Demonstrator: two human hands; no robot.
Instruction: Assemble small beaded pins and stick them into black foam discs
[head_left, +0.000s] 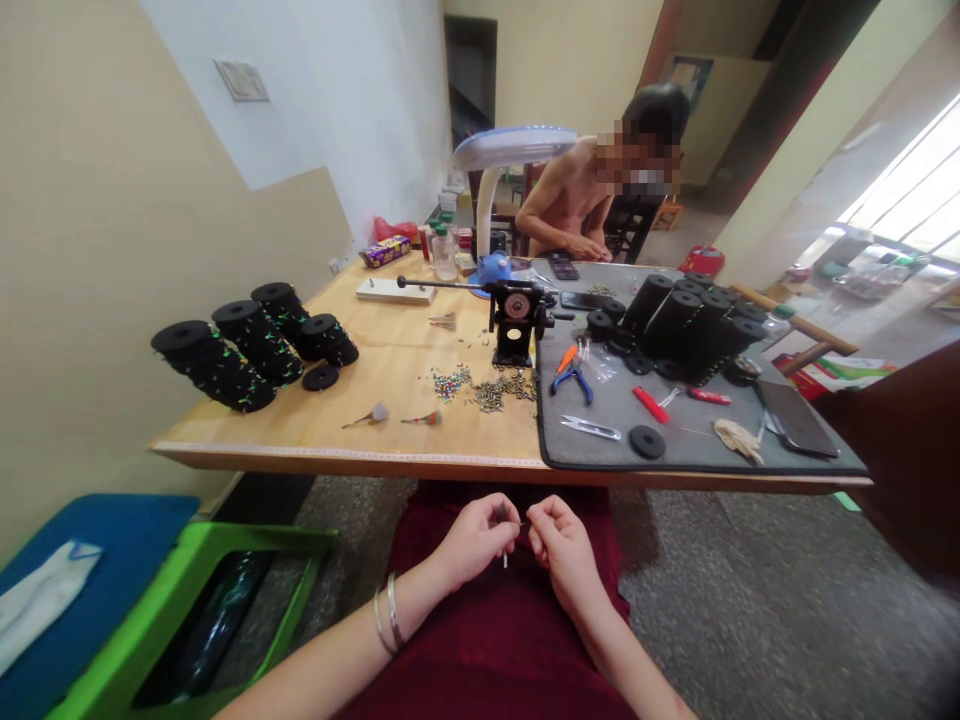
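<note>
While a beige wall (97, 220) flanks the wooden table (390, 360), fingers (503, 538) curl before it.

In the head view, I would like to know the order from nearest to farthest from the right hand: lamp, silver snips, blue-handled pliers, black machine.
From the right hand:
1. Silver snips, toward the front of the grey mat.
2. Blue-handled pliers, farther back on the mat's left side.
3. Black machine, left, behind the pliers.
4. Lamp, beyond the machine.
</note>
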